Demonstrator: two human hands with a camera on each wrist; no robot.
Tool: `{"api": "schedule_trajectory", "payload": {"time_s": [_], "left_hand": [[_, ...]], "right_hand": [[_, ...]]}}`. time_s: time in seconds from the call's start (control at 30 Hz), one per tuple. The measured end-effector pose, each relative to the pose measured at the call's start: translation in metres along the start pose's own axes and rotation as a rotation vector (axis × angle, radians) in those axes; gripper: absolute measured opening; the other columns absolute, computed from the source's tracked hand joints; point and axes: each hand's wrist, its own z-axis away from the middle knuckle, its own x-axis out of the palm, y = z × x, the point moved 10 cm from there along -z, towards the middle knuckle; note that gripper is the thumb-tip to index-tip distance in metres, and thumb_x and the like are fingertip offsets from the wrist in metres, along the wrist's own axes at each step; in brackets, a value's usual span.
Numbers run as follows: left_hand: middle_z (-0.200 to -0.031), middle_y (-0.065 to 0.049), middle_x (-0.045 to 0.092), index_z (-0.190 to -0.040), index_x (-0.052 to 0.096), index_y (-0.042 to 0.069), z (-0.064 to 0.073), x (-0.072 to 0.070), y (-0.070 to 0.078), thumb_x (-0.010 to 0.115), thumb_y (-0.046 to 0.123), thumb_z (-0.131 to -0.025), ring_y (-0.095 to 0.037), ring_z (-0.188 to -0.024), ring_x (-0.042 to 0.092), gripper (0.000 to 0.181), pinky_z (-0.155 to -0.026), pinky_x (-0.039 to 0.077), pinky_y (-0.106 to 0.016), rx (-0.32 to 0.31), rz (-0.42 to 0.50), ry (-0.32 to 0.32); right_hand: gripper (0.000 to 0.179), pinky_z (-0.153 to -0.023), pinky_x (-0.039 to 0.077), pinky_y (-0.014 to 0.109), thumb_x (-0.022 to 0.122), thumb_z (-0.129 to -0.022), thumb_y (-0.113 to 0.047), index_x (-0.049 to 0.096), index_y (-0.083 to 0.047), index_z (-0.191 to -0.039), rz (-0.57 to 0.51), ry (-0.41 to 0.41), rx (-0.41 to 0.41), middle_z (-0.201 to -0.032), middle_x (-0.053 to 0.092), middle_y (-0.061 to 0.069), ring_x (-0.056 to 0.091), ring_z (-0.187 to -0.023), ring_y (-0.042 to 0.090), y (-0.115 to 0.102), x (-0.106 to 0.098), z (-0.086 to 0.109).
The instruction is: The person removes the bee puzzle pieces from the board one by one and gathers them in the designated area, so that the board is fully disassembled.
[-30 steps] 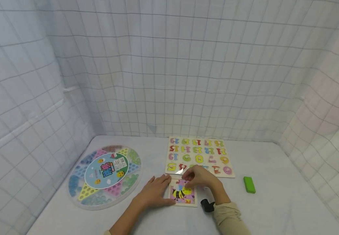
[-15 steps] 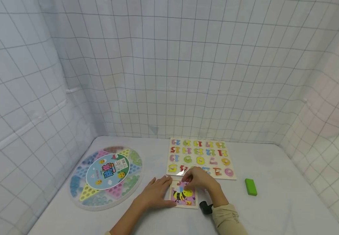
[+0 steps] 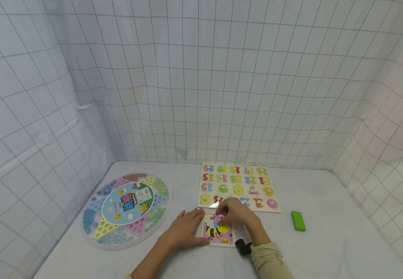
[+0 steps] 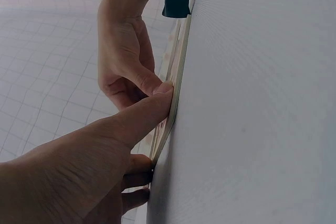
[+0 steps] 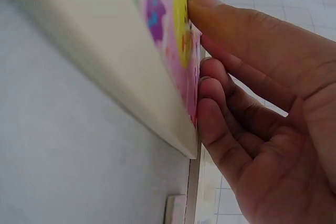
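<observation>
A small square wooden bee puzzle (image 3: 221,245) in a pale frame lies flat on the table, with a black-and-yellow bee (image 3: 212,232) on pink. My left hand (image 3: 184,229) rests along its left side, fingers extended. In the left wrist view its thumb (image 4: 152,107) touches the frame's edge. Over the puzzle's far part, my right hand (image 3: 235,213) bends down and pinches what looks like a puzzle piece between thumb and fingers; the piece is mostly hidden. In the right wrist view, the right thumb (image 5: 226,19) lies against the yellow area (image 5: 180,19) of the picture.
Just beyond lies a number puzzle board (image 3: 230,184), partly covered by the right hand. A round Chinese checkers set (image 3: 127,203) occupies the left. Off to the right is a green block (image 3: 298,221). A black camera mount (image 3: 243,247) sits at the right wrist. Grid-patterned cloth (image 3: 201,97) surrounds the table.
The head view has shifted slightly. Both hands stay nearly in place at the bee puzzle, with the right thumb and fingers still over its far part.
</observation>
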Motion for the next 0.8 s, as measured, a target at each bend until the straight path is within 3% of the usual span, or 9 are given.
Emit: {"api": "schedule_trajectory", "payload": {"time_s": [0.8], "left_hand": [[-0.155, -0.008, 0.04, -0.147, 0.041, 0.008, 0.0015, -0.0011, 0.0016, 0.063, 0.071, -0.077, -0.028, -0.146, 0.034, 0.097, -0.119, 0.024, -0.056, 0.008, 0.011, -0.011]], "right_hand": [[0.018, -0.067, 0.049, 0.024, 0.082, -0.076, -0.012, 0.074, -0.012, -0.092, -0.053, -0.003, 0.046, -0.083, 0.065, -0.002, 0.056, -0.076, 0.014, 0.004, 0.002, -0.0005]]}}
